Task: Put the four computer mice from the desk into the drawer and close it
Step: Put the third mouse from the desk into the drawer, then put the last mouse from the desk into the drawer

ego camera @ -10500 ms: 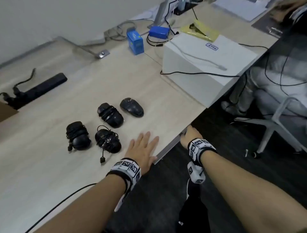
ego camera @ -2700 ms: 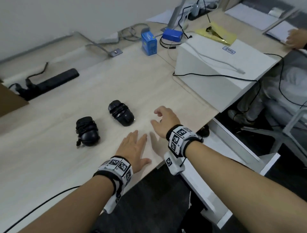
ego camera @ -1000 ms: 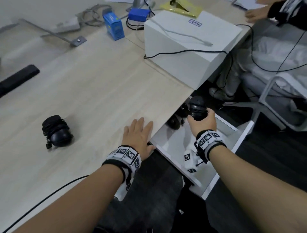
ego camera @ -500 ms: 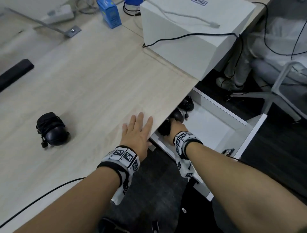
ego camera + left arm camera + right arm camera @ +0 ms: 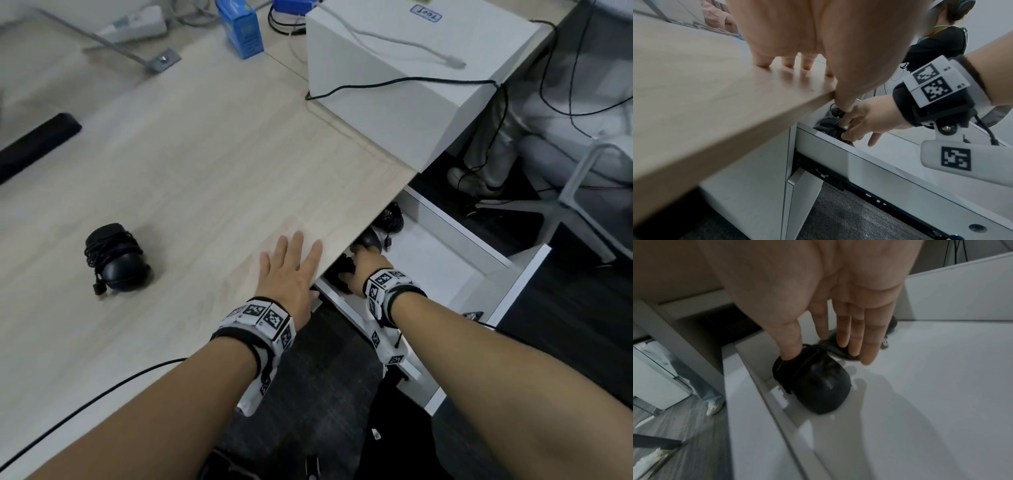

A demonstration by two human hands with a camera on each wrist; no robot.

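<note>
Mice come first: our right hand [image 5: 838,308], fingers straight, only its thumb touching, sets one mouse [image 5: 813,382] against the drawer [image 5: 513,298] left wall. Our left hand [image 5: 291,270] lies flat at the desk [image 5: 205,154] front edge. Closing early would strand the last mouse [image 5: 114,262] near the desk's left side.

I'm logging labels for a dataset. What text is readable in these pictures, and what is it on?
"R2" and "R1": beside the square markers on the right wristband, small and blurry.
Sticker on the white box: one short blue word, upside down, not surely readable.
Blue carton: print too blurred to read.
</note>
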